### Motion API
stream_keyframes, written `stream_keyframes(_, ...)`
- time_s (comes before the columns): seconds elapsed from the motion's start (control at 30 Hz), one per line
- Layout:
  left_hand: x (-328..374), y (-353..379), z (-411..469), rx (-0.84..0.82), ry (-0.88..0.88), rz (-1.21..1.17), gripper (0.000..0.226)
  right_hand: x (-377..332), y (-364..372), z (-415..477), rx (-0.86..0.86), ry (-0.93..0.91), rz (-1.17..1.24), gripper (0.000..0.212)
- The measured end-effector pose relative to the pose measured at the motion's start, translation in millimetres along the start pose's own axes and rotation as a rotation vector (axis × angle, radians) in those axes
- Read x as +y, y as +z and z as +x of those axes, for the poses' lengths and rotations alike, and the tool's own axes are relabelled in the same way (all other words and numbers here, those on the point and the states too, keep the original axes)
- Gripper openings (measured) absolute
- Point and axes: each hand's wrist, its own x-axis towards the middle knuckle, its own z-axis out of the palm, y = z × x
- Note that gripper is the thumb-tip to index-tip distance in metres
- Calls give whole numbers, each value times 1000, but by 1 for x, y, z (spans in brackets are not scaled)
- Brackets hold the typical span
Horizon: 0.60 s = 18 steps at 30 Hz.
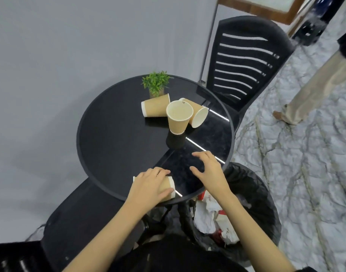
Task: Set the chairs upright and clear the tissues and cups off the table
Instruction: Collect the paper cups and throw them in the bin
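A round black table (113,138) carries several brown paper cups. One upright cup (179,116) stands mid-table, with a cup lying on its side (155,107) to its left and another lying cup (197,112) to its right. My left hand (150,185) grips a fourth cup (168,188) lying at the table's near edge. My right hand (209,169) hovers over the near right of the table, fingers spread and holding nothing. A black slatted chair (244,61) stands upright behind the table on the right. Another black chair (83,218) sits at the near left, seat partly under the table.
A small green plant (156,83) stands at the table's far edge. A black-lined bin (252,195) holding crumpled tissues and wrappers sits below the table's near right edge. Another person's leg (313,89) is on the marbled floor at right. A grey wall lies to the left.
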Motion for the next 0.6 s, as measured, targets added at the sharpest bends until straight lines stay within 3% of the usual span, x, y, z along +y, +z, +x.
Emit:
stream_keyframes(0.1, -13, -2, -2, -71, -33, -2, 81, -4, 1, 7, 0, -13, 3, 38)
stream_keyframes(0.23, -27, -10, -6, -200, -61, 2, 92, -11, 3, 22, 9, -29, 18, 38)
stream_keyframes(0.4, -42, -18, -10, -278, -28, 46, 68, -21, 3, 44, 45, -52, 21, 36)
stream_keyframes(0.6, -60, -33, 3, -236, -82, -30, 67, -39, -2, 76, 65, -84, 17, 37)
